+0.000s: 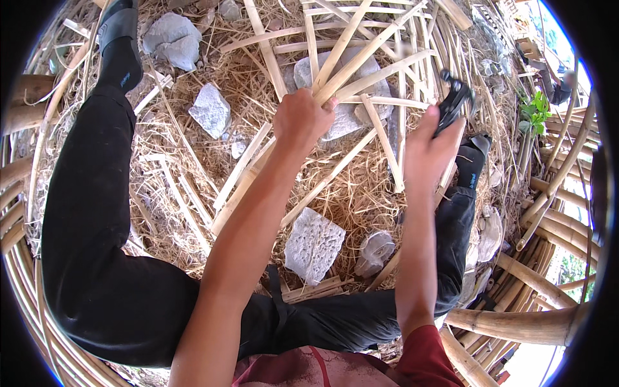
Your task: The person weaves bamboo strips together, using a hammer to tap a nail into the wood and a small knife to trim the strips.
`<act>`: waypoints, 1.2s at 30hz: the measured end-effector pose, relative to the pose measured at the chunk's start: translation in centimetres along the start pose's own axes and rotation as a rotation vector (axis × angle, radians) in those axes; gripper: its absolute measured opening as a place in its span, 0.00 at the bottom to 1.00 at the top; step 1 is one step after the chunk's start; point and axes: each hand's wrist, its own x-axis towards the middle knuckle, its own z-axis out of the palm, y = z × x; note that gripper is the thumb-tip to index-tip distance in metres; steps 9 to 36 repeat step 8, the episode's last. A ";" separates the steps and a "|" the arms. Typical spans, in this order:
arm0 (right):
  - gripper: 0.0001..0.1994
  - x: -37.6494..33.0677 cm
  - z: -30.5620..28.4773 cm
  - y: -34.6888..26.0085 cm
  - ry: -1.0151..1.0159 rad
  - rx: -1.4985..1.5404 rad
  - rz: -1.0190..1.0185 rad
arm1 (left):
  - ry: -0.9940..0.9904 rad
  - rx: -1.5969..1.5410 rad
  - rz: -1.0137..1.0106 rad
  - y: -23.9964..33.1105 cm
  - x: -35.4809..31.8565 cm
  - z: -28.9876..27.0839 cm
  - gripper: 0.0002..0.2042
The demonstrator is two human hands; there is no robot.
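Note:
My left hand (303, 119) is closed round the near ends of several split bamboo strips (352, 63), which fan out away from me to the upper right. At the right, my right hand (428, 149) grips a black hand tool (455, 103) with a knobbed end. Motion smears that hand and tool, so the tool's exact kind is unclear. Beyond the left hand, a large flat grey stone (342, 126) lies beneath the strips. Loose bamboo pieces (385, 138) lie between my two hands.
Straw and shavings (258, 174) cover the ground. A pale block-like stone (314, 246) sits near me, with other stones (209, 111) farther left. My black-trousered legs (90, 213) spread on both sides. Bamboo poles (522, 326) stand at the right, near a green plant (534, 114).

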 end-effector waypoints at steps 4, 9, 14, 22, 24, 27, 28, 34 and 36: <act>0.21 -1.3 1.9 4.1 -0.534 -0.411 0.108 | -0.059 -0.049 -0.002 1.0 -0.3 -1.0 0.25; 0.18 1.5 -0.4 0.9 -0.378 -0.158 0.198 | -0.054 -0.039 -0.007 0.4 0.3 -0.6 0.24; 0.18 1.5 -0.4 0.9 -0.378 -0.158 0.198 | -0.054 -0.039 -0.007 0.4 0.3 -0.6 0.24; 0.18 1.5 -0.4 0.9 -0.378 -0.158 0.198 | -0.054 -0.039 -0.007 0.4 0.3 -0.6 0.24; 0.18 1.5 -0.4 0.9 -0.378 -0.158 0.198 | -0.054 -0.039 -0.007 0.4 0.3 -0.6 0.24; 0.18 1.5 -0.4 0.9 -0.378 -0.158 0.198 | -0.054 -0.039 -0.007 0.4 0.3 -0.6 0.24; 0.18 1.5 -0.4 0.9 -0.378 -0.158 0.198 | -0.054 -0.039 -0.007 0.4 0.3 -0.6 0.24; 0.18 1.5 -0.4 0.9 -0.378 -0.158 0.198 | -0.054 -0.039 -0.007 0.4 0.3 -0.6 0.24; 0.18 1.5 -0.4 0.9 -0.378 -0.158 0.198 | -0.054 -0.039 -0.007 0.4 0.3 -0.6 0.24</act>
